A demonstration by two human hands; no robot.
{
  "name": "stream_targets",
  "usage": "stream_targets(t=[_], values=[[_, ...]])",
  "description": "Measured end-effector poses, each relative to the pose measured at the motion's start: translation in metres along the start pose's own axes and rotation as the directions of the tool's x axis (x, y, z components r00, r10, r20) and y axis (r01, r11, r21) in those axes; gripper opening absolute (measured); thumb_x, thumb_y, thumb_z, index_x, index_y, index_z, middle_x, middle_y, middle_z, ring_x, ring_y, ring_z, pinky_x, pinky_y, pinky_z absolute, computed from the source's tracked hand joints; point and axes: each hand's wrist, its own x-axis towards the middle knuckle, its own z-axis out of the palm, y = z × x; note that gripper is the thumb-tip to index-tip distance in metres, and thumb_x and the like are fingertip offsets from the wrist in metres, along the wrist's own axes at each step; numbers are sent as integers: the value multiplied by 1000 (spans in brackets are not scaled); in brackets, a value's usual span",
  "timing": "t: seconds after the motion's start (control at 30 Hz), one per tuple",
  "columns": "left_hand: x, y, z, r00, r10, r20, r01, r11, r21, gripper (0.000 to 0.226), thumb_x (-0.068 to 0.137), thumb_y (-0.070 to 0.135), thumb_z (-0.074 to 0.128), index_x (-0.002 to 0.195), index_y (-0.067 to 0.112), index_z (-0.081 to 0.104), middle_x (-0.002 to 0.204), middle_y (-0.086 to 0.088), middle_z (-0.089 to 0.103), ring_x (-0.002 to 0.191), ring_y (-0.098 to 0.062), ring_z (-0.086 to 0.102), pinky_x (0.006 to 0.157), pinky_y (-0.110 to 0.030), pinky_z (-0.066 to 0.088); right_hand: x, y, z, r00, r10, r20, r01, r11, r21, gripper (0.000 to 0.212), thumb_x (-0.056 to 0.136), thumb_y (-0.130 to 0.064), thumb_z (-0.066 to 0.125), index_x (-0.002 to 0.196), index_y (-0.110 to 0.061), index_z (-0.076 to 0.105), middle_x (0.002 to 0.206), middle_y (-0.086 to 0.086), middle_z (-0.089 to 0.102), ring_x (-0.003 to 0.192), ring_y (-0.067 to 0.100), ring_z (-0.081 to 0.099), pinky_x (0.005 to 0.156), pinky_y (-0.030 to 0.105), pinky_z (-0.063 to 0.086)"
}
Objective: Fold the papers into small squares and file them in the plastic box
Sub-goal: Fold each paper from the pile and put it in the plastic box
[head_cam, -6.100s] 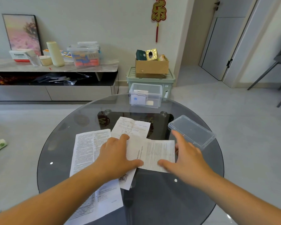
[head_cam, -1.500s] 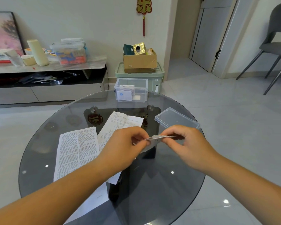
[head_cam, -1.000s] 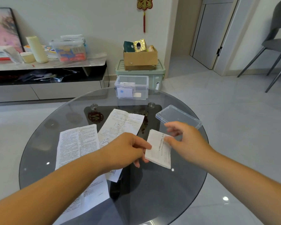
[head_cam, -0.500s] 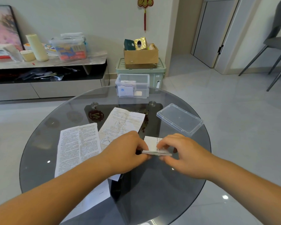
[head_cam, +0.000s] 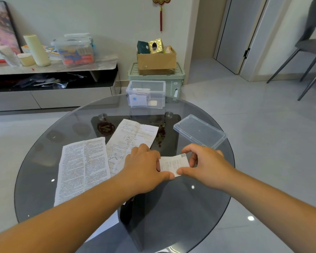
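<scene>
White paper [head_cam: 173, 164], folded small, dense print facing up.

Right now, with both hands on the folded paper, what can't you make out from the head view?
Head view only:
- Left edge and layer count of the folded paper: covered by the left hand.
- Its right edge: under the right hand.
- Near end of the middle sheet: behind the left hand.
- Contents of the plastic box: slips visible, too small to count.
</scene>
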Motion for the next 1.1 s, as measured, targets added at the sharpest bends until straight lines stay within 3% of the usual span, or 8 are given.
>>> stream_targets(t=[0.2,0.3,0.47,0.53,0.67,0.83,1.0,1.1], values=[[3,-1,-3,997,-10,70,18,994,-109,63,81,55,75,131,41,39,133,2,44,120,-18,39,103,-39,42,6,-8,-6,998,57,39,-56,998,-22,53,81,-46,79,124,-37,51,81,-16,56,89,9,57,100,41,41],[2,-1,-3,996,34,83,-26,996,-90,60,87,55,69,139,49,40,130,1,42,121,-18,38,106,-42,40,4,-8,-6,998,29,54,-32,997,64,50,81,-38,81,119,-41,48,86,-14,53,86,11,53,86,35,48],[0,-4,1,997,81,-15,-82,991,-106,44,93,48,64,136,45,52,120,6,48,111,-11,42,101,-36,42,-2,5,0,986,-166,-14,166,986,29,29,88,-33,74,107,-45,54,110,-18,43,109,8,43,103,41,41],[0,-5,1,994,98,-40,-101,990,-94,42,93,49,65,134,43,56,121,6,51,110,-11,44,99,-33,42,-5,7,2,969,-246,0,246,967,-64,21,94,-37,64,114,-44,61,115,-20,41,114,6,37,107,39,36],[0,-7,1,990,131,-57,-135,988,-69,41,92,53,63,132,42,58,120,6,53,108,-11,44,94,-30,39,-8,7,2,939,-332,92,344,907,-243,38,99,-51,48,136,-43,54,137,-21,36,127,6,28,111,37,27],[3,-8,0,988,146,-55,-147,989,-13,46,93,53,61,137,39,58,122,7,53,113,-11,46,89,-24,37,-5,9,-3,920,-369,134,393,857,-334,39,103,-47,40,140,-43,51,145,-18,39,130,10,29,107,35,29],[8,-5,-6,991,135,-1,-134,985,-105,42,92,43,69,133,35,65,117,9,60,90,-9,49,66,-12,34,-3,15,-8,940,-325,105,338,849,-405,38,102,-47,43,139,-42,54,133,-11,43,122,12,32,92,26,36],[9,-5,-6,991,134,-6,-134,986,-102,42,91,43,70,131,34,66,122,9,62,90,-9,52,67,-13,36,-3,13,-5,951,-299,82,305,853,-423,40,101,-49,43,138,-39,55,114,-11,41,108,10,32,82,24,33]])
